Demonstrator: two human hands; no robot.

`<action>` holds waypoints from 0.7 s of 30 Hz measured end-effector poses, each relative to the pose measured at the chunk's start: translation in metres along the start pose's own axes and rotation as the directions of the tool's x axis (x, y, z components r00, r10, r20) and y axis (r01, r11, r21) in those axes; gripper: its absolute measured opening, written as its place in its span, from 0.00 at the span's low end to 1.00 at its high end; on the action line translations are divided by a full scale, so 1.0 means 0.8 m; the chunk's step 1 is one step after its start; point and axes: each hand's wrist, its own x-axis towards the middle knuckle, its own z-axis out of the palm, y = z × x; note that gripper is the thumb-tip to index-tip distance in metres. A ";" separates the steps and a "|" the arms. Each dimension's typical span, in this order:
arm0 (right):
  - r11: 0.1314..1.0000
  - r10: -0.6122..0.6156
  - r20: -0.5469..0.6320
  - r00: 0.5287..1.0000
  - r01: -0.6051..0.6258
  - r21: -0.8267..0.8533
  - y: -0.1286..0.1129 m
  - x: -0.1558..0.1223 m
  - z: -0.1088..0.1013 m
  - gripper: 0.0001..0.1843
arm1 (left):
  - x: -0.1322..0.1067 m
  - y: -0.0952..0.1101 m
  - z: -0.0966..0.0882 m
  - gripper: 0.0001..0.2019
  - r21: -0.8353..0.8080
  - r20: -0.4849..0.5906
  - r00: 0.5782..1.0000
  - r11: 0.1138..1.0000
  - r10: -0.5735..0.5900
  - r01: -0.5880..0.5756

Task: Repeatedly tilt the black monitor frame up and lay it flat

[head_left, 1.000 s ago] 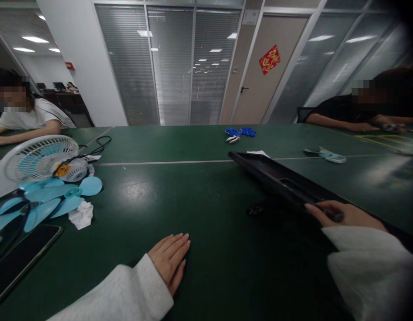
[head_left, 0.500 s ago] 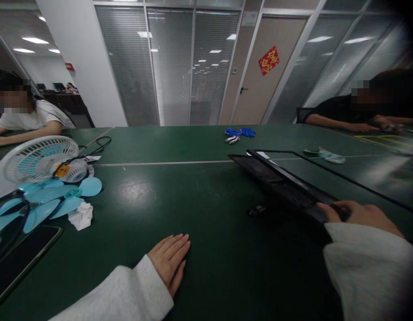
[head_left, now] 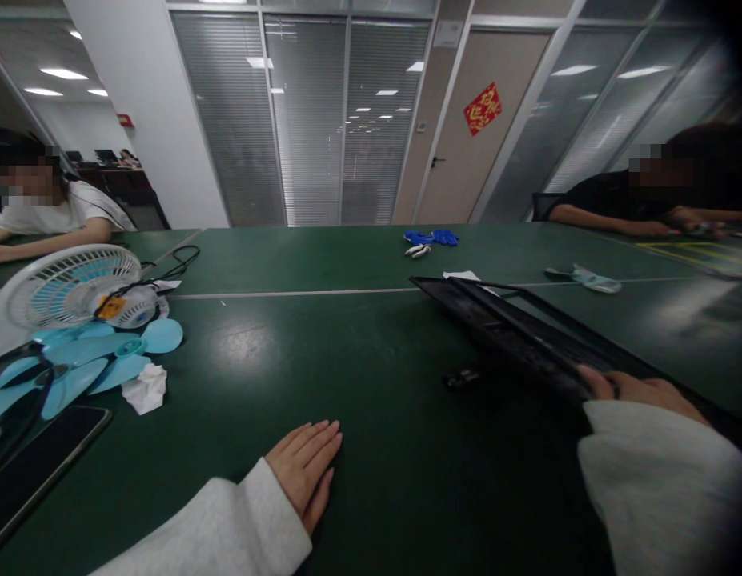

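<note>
My left hand (head_left: 304, 468) lies flat on the green table (head_left: 346, 360), fingers stretched out and together, holding nothing. My right hand (head_left: 638, 390) grips the near end of a long black frame-like object (head_left: 508, 328), which is tilted up off the table and reaches toward the middle. Its thin black lid or frame part lies almost down against the base. A small dark piece (head_left: 462, 376) sits on the table under it. White sleeves cover both my arms.
At the left stand a white fan (head_left: 67, 284) with loose blue blades (head_left: 88, 360), crumpled paper (head_left: 143, 387) and a dark phone (head_left: 34, 464). Blue gloves (head_left: 431, 237) and a face mask (head_left: 583, 278) lie farther back. Other people sit at the far left and far right.
The black object's thin frame part swung up half a second ago and has come back down close to the base. My right hand shifted slightly along its end. My left hand stayed still.
</note>
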 end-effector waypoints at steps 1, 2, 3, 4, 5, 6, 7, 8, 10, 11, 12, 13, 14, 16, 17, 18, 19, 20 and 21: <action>1.000 0.002 0.040 0.999 -0.002 0.000 -0.001 -0.001 0.000 0.33 | 0.000 0.000 0.000 0.22 -0.001 -0.008 1.000 1.000 0.000 0.000; 1.000 0.000 0.065 0.998 0.000 0.003 -0.002 -0.003 -0.001 0.35 | 0.000 0.001 -0.001 0.22 -0.004 -0.015 1.000 1.000 0.004 -0.004; 1.000 -0.013 0.071 0.997 0.012 0.009 -0.005 -0.006 -0.001 0.36 | 0.000 0.001 -0.001 0.22 -0.009 -0.024 1.000 1.000 0.005 -0.005; 0.999 -0.033 0.073 0.997 0.032 0.018 -0.009 -0.010 -0.002 0.37 | 0.000 0.002 0.000 0.22 -0.015 -0.031 1.000 1.000 0.004 -0.004; 0.998 -0.061 0.076 0.995 0.060 0.025 -0.014 -0.015 -0.003 0.39 | 0.001 0.003 0.000 0.22 -0.020 -0.034 0.999 1.000 0.004 -0.005; 0.995 -0.099 0.082 0.992 0.097 0.025 -0.019 -0.020 -0.003 0.39 | 0.001 0.003 0.000 0.22 -0.024 -0.033 0.999 1.000 0.004 -0.004; 0.989 -0.145 0.091 0.985 0.144 0.014 -0.025 -0.026 -0.003 0.40 | 0.001 0.003 0.000 0.22 -0.026 -0.031 1.000 1.000 0.003 -0.004; 0.981 -0.190 0.097 0.977 0.192 -0.013 -0.030 -0.031 -0.002 0.40 | 0.000 0.003 0.001 0.22 -0.024 -0.027 1.000 1.000 0.001 -0.002; 0.959 -0.255 0.103 0.961 0.265 -0.098 -0.039 -0.040 0.002 0.41 | 0.000 0.003 0.001 0.22 -0.020 -0.013 1.000 1.000 0.001 -0.001; 0.949 -0.273 0.098 0.957 0.285 -0.138 -0.041 -0.043 0.004 0.41 | 0.000 0.003 0.001 0.22 -0.018 -0.007 1.000 1.000 0.001 -0.002; 0.941 -0.282 0.095 0.955 0.295 -0.166 -0.042 -0.043 0.007 0.40 | -0.001 0.002 0.001 0.22 -0.016 0.000 1.000 1.000 0.003 -0.003; 0.937 -0.286 0.100 0.953 0.300 -0.180 -0.040 -0.042 0.010 0.38 | -0.001 0.002 0.001 0.22 -0.014 0.004 1.000 1.000 0.004 -0.004; 0.934 -0.290 0.116 0.950 0.308 -0.180 -0.038 -0.040 0.013 0.35 | -0.001 0.002 0.001 0.22 -0.012 0.006 1.000 1.000 0.004 -0.004; 0.929 -0.306 0.159 0.939 0.331 -0.164 -0.030 -0.031 0.016 0.34 | -0.001 0.001 0.001 0.22 -0.009 0.002 1.000 1.000 0.002 -0.002; 0.927 -0.314 0.177 0.933 0.341 -0.155 -0.026 -0.027 0.017 0.36 | -0.001 0.001 0.001 0.22 -0.008 -0.002 1.000 1.000 0.002 -0.002; 0.926 -0.320 0.189 0.929 0.348 -0.146 -0.022 -0.023 0.018 0.39 | -0.001 0.001 0.002 0.22 -0.007 -0.005 1.000 1.000 0.004 -0.004; 0.926 -0.323 0.192 0.927 0.351 -0.137 -0.019 -0.020 0.019 0.40 | -0.001 0.001 0.002 0.22 -0.007 -0.005 1.000 1.000 0.006 -0.006; 0.928 -0.324 0.185 0.928 0.350 -0.128 -0.017 -0.018 0.020 0.41 | 0.000 0.001 0.002 0.22 -0.007 -0.003 1.000 1.000 0.008 -0.008; 0.931 -0.325 0.167 0.931 0.346 -0.116 -0.016 -0.018 0.021 0.41 | 0.000 0.002 0.003 0.22 -0.006 -0.001 1.000 1.000 0.010 -0.010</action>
